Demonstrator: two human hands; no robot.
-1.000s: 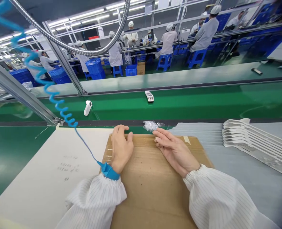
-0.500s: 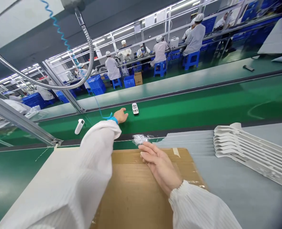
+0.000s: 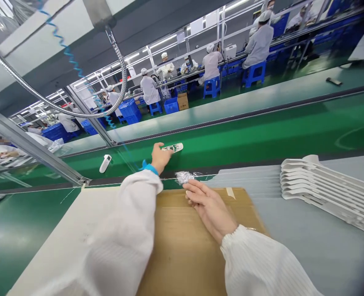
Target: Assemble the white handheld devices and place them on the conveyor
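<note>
Left hand (image 3: pixel 160 156), merely reaching 0.5 seconds ago, now clasps the white device (image 3: pixel 173 147); right hand (image 3: pixel 207 205) rests flat, fingers apart, beside a plastic bag (image 3: pixel 184 177).

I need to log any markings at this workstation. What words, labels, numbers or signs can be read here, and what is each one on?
No text can be read in this view.
Small white device held by the left hand on the green belt: markings on its face, too small to read.
White board beside the cardboard sheet: no legible writing.
White signs on the far overhead frame: blurred, unreadable.
</note>
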